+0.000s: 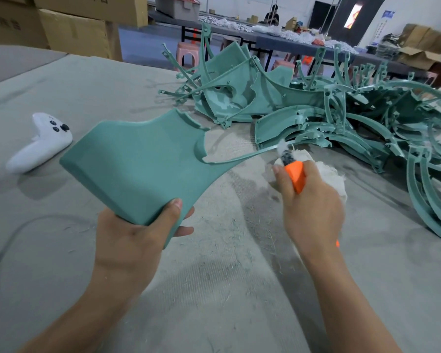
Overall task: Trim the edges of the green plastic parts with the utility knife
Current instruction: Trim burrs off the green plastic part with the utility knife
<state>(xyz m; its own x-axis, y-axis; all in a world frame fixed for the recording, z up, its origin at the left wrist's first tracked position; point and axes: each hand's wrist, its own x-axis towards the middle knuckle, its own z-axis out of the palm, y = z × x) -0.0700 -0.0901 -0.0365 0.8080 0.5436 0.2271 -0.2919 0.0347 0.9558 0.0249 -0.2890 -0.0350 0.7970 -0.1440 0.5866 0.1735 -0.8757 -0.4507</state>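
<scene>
My left hand grips the near corner of a broad green plastic part, holding it above the table. A thin arm of that part stretches right to the blade of an orange utility knife. My right hand grips the knife, and the blade tip, wrapped in white material, meets the thin arm's end. A pale cloth is bunched behind that hand.
A large heap of green plastic parts covers the table's right and far side. A white game controller lies at the left on the grey felt table. Cardboard boxes stand at the back left. Shavings litter the felt.
</scene>
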